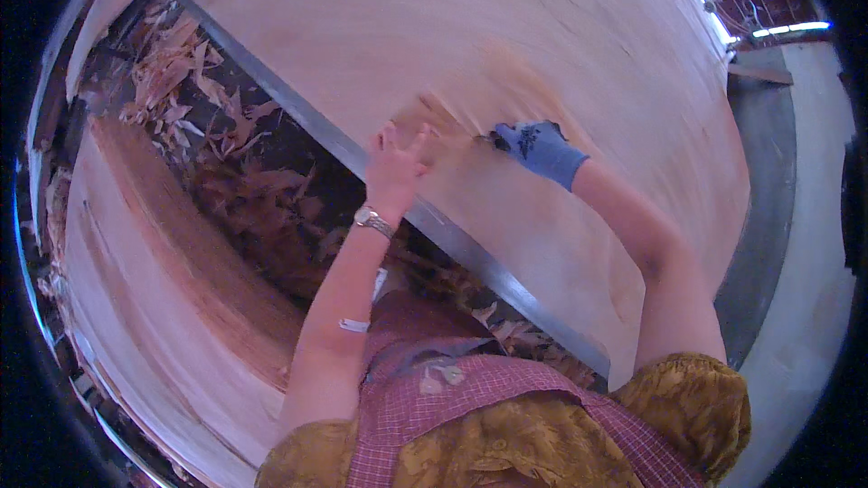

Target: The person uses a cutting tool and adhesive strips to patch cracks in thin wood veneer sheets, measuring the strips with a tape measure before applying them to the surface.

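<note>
A broad, pale wood veneer sheet lies over a table with a straight metal edge. My left hand, bare and with a watch on its wrist, reaches past that edge with its fingers spread on the veneer. Beside its fingertips is a browner, rough-looking patch in the sheet. To the right of the patch, my right hand wears a blue glove with dark parts. Its fingers are bent closed low over the veneer; whatever they hold, if anything, is hidden.
Torn veneer scraps litter the dark floor between the table and a thick stack of veneer sheets at the left. A grey surface borders the sheet at the right. Machinery with wires stands at the far right.
</note>
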The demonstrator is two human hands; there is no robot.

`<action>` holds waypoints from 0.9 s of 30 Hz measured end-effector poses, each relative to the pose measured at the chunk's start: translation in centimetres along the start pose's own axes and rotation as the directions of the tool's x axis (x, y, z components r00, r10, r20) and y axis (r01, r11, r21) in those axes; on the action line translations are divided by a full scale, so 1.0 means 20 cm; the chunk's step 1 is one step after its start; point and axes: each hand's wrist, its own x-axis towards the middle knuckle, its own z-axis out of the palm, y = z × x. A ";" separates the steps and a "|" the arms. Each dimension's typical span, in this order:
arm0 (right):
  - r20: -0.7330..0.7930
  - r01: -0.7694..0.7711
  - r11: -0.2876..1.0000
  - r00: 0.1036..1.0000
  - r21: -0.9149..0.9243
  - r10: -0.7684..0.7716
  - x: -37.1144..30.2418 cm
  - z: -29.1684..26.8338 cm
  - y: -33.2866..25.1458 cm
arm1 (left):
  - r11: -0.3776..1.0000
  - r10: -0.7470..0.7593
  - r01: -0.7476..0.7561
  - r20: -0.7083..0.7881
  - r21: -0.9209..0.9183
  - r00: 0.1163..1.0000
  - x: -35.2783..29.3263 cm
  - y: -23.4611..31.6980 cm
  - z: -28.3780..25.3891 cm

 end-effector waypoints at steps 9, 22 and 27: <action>0.082 -0.510 0.826 0.858 0.241 0.506 -1.08 0.35 -0.08 | 0.978 0.019 -0.011 -0.040 0.208 0.999 0.01 0.09 -0.01; -0.052 -0.639 0.722 0.738 0.265 0.673 -1.43 0.46 -0.34 | 0.957 0.227 -0.272 0.331 0.096 0.916 -0.21 1.18 0.26; 0.205 -0.774 0.631 0.626 0.048 0.752 -2.04 0.67 -0.57 | 0.949 0.231 -0.289 0.339 0.129 0.912 -0.22 1.19 0.28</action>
